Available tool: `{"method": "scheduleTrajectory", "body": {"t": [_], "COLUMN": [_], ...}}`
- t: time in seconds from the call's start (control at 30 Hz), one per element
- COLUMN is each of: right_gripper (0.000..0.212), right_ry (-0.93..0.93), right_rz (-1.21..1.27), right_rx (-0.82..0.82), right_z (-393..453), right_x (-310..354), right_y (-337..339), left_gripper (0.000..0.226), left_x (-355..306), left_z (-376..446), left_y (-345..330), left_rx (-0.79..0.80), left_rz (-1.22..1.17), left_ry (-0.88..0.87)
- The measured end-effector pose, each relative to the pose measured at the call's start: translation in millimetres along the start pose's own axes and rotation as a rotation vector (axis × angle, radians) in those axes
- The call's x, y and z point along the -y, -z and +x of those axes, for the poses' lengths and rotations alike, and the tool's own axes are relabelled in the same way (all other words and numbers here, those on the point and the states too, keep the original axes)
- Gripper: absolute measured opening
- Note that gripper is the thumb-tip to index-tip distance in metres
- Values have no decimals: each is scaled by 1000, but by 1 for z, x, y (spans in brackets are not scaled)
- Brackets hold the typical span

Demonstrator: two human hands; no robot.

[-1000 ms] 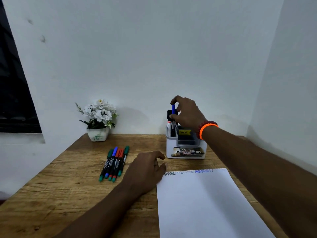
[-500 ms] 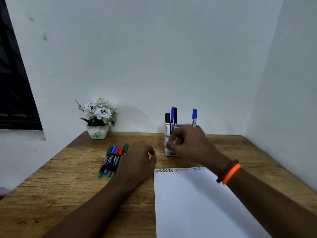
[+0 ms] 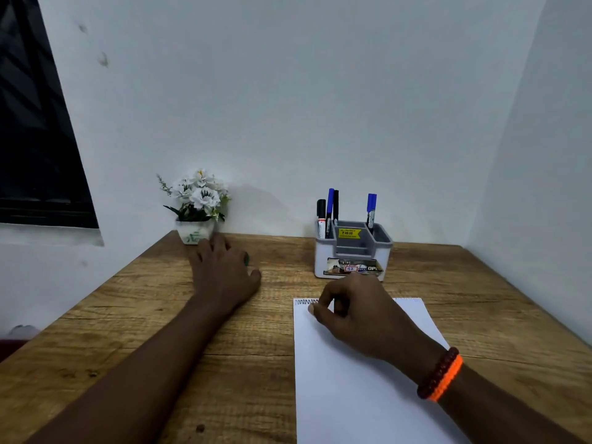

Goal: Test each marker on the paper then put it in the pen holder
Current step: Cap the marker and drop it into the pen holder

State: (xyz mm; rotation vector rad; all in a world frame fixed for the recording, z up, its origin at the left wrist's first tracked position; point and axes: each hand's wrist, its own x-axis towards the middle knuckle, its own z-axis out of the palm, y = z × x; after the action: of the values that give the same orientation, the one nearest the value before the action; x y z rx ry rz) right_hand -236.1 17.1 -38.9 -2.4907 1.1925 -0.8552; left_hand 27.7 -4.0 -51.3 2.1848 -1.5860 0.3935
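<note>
The left hand (image 3: 224, 274) lay palm down on the wooden desk (image 3: 128, 315), fingers spread and reaching away from the person, right over the spot where the loose markers (image 3: 246, 259) waited. Only a sliver of green showed past the knuckles; the rest was hidden under the hand, so I could not tell whether any finger had closed on one, nor which way their long axes ran.

The right hand (image 3: 355, 315) rested on the top edge of the paper (image 3: 352, 395), fingers curled loosely with the thumb tucked toward them, and I saw nothing in it. Beyond it, just past the paper's top edge, stood the pen holder (image 3: 352, 251) with four markers upright in it.

So the untested markers were to the left, under the left hand and well apart from the right. By my reckoning the left hand would do the picking, then carry a marker rightward to the paper.
</note>
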Motion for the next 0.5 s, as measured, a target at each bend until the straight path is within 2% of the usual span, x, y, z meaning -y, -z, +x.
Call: {"method": "scheduleTrajectory", "body": {"t": [0.2,0.5], "right_gripper": [20,22], "right_ry": [1,29], "right_rz": [24,30], "right_rx": [-2,-20], "right_z": [-1,-1], "right_x": [-2,1], "right_y": [3,2], "left_gripper": [31,6], "left_x": [-13,-28], "left_z": [-5,-12], "left_y": [1,3], "left_rx": [-43,-56], "left_rz": [22,21], "left_ry": [-61,-87]}}
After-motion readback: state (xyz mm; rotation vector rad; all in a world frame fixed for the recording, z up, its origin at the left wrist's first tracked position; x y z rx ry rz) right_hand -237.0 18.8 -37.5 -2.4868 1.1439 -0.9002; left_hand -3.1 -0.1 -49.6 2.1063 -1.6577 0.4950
